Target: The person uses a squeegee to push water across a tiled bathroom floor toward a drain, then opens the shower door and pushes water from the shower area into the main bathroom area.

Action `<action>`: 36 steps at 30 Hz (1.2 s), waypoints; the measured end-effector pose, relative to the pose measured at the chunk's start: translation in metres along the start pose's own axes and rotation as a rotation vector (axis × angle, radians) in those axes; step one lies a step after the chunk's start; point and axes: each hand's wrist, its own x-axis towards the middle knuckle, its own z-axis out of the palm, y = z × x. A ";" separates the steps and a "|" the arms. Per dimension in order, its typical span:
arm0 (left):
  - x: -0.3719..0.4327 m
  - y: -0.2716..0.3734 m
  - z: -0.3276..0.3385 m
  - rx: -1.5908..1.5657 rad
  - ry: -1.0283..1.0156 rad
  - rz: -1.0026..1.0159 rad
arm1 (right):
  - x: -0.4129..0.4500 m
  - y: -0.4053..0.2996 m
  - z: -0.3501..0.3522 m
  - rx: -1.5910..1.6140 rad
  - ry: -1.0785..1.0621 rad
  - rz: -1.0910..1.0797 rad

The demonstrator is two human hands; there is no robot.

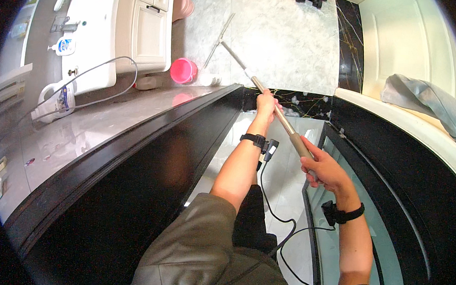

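A long metallic pole (286,124) slants from the person's body out over the grey tiled floor. My left hand (267,105) is wrapped around its middle. Lower down, my right hand (322,168) grips the taupe handle (301,147) at the near end. At the far end, the pole joins a thin, wide floor squeegee head (220,40) that appears to rest on the floor. Both wrists wear black straps with small devices, and a black cable (271,208) hangs between them.
A pink bucket (184,71) stands beside the white vanity cabinet (150,36). A dark door frame (210,118) rises on the left, and a glass-panelled door (349,212) on the right. Black marble threshold (312,104) crosses the doorway. A grey cloth or bag (418,99) hangs at right.
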 end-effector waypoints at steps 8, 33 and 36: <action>-0.021 -0.029 0.023 -0.131 -0.108 -0.061 | -0.035 0.004 0.006 -0.308 0.189 -0.019; -0.046 -0.060 0.049 -0.093 -0.095 -0.139 | -0.072 0.023 -0.012 -0.698 0.308 -0.015; -0.055 -0.076 0.053 -0.064 -0.114 -0.162 | -0.079 0.038 -0.016 -0.630 0.315 0.021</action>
